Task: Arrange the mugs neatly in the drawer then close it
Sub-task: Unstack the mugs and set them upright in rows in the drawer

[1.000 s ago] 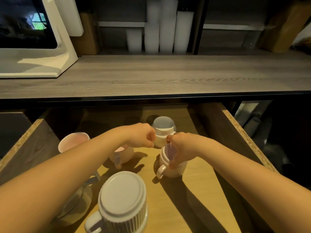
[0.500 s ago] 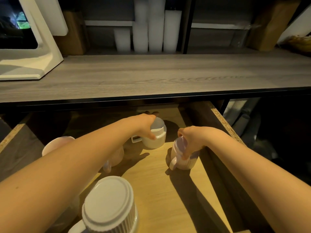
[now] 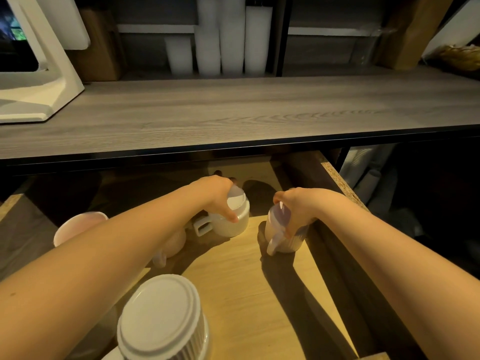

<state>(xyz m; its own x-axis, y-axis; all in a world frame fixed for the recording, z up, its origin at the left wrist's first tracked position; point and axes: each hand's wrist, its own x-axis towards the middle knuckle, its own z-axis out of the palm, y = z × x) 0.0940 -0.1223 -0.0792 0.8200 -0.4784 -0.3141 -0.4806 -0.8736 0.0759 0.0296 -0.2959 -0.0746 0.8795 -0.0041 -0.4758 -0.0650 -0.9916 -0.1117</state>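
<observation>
head view looks down into the open drawer (image 3: 249,302), which fills the lower half of the frame. our left hand (image 3: 219,201) curls over the upturned base of a smooth white mug (image 3: 235,222) at centre, its handle pointing left. our right hand (image 3: 298,207) clamps fingers and thumb around a small ribbed mug (image 3: 287,241), also inverted, just beside the drawer's right wall. at bottom centre a larger ribbed white mug (image 3: 161,318) stands upside down, its base showing plain rings. a pink mug (image 3: 78,226) sits at left; a second pink mug (image 3: 176,242) peeks from under our left forearm.
</observation>
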